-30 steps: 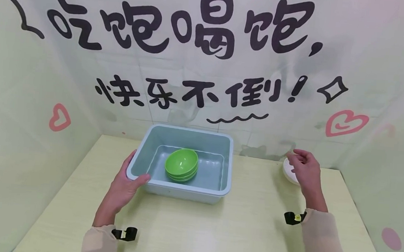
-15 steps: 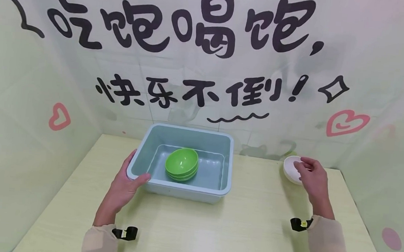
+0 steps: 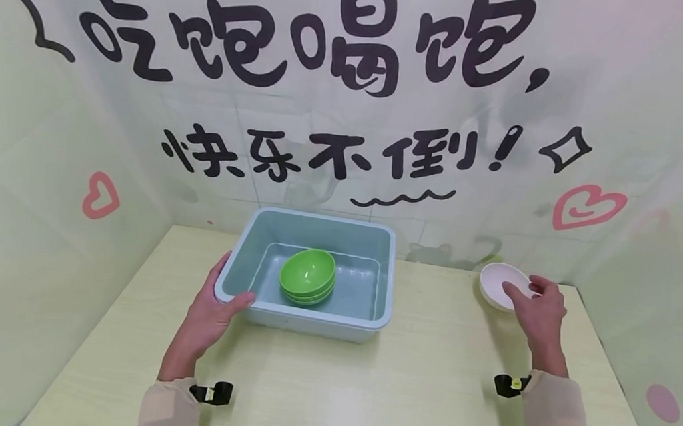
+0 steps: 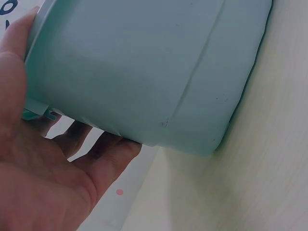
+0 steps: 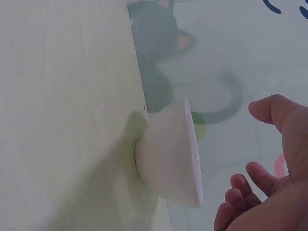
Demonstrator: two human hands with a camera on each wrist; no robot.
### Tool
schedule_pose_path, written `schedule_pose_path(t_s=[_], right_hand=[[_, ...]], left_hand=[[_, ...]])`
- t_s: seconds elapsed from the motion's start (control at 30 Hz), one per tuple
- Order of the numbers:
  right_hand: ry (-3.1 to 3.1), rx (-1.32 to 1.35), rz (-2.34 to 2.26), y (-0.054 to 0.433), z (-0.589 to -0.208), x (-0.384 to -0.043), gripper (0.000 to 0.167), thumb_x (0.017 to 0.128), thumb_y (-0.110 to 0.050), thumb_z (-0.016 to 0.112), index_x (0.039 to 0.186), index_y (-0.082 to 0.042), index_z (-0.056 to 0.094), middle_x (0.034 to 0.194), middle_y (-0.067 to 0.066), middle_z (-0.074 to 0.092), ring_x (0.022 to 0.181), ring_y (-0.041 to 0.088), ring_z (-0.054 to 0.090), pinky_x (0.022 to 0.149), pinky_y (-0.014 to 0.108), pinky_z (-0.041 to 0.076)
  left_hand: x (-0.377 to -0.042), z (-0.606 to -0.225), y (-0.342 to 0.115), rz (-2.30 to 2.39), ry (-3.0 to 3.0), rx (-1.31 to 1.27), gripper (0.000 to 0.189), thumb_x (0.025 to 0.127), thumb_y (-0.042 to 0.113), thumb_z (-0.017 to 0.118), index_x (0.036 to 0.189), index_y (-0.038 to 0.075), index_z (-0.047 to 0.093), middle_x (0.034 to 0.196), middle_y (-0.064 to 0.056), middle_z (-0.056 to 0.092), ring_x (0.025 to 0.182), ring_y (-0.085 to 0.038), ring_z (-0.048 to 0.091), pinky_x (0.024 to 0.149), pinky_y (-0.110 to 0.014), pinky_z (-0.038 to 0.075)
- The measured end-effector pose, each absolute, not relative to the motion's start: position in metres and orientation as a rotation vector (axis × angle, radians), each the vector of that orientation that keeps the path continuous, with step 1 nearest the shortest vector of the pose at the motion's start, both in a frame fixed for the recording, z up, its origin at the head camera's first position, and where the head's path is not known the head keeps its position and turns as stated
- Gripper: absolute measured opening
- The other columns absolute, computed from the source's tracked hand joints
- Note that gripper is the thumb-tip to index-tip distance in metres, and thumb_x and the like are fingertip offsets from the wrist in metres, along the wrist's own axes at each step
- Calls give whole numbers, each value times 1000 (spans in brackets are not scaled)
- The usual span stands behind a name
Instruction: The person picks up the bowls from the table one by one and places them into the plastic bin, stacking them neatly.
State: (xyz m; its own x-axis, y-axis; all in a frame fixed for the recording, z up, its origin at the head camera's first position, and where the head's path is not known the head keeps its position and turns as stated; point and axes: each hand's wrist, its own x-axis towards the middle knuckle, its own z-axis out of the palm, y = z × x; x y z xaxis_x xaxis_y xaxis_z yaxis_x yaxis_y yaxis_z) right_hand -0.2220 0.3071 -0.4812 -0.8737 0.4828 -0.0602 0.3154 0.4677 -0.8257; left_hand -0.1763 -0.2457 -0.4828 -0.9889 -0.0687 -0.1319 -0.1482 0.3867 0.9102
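My left hand [image 3: 206, 319] grips the left front corner of a pale blue plastic tub [image 3: 321, 317], thumb over the rim. In the left wrist view its fingers lie along the outer side of the tub [image 4: 144, 62]. Several green bowls [image 3: 308, 276] sit stacked and tilted inside. Far to the right, a white bowl [image 3: 495, 284] stands upright on the table. My right hand [image 3: 539, 319] hovers at its right side, fingers loosely bent and holding nothing. In the right wrist view a gap shows between the fingers and the rim of the white bowl [image 5: 168, 156].
The light wooden table [image 3: 327, 392] runs up to a white printed backdrop [image 3: 349, 120] with large black characters. Similar sheets hang at left and right. The tub and the white bowl both stand near the back edge.
My right hand has drawn back from over the white bowl, rightward and slightly toward me, so more of the bowl shows. The left hand and tub stay in place.
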Motion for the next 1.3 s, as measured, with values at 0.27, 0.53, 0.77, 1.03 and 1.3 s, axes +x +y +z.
schedule_pose_path(t_s=[0.27, 0.53, 0.77, 1.03, 1.3], right_hand=[[-2617, -759, 1352, 316, -488, -219, 94, 92, -48, 68, 158, 3, 24, 154, 31, 29, 138, 49, 20, 102, 60, 33], [-2724, -820, 1241, 319, -499, -221, 112, 86, -55, 72, 159, 7, 15, 154, 38, 24, 137, 57, 22, 102, 64, 34], [-2773, -843, 1215, 315, -509, -226, 121, 84, -55, 74, 159, 8, 4, 153, 44, 17, 137, 61, 23, 105, 69, 34], [-2758, -821, 1242, 311, -516, -228, 119, 84, -49, 76, 158, 8, 3, 153, 44, 17, 137, 62, 23, 106, 69, 32], [-2739, -811, 1281, 309, -520, -229, 122, 83, -47, 78, 159, 4, -3, 156, 43, 14, 140, 63, 22, 110, 71, 29]], left_hand=[[-177, -485, -246, 1691, 2560, -186, 98, 95, 35, 72, 165, 34, 3, 160, -17, 31, 136, -37, 38, 108, -54, 40], [-178, -486, -247, 1690, 2578, -169, 97, 95, 34, 72, 165, 34, 5, 157, -18, 34, 134, -36, 40, 105, -49, 41], [-178, -488, -247, 1706, 2568, -177, 96, 95, 31, 72, 165, 35, 5, 158, -17, 34, 134, -37, 40, 107, -52, 40], [-178, -487, -247, 1698, 2573, -184, 97, 95, 32, 72, 165, 35, 5, 158, -17, 34, 134, -37, 40, 107, -52, 40], [-177, -484, -246, 1693, 2563, -192, 97, 95, 32, 72, 165, 36, 4, 159, -17, 33, 135, -36, 39, 107, -52, 40]])
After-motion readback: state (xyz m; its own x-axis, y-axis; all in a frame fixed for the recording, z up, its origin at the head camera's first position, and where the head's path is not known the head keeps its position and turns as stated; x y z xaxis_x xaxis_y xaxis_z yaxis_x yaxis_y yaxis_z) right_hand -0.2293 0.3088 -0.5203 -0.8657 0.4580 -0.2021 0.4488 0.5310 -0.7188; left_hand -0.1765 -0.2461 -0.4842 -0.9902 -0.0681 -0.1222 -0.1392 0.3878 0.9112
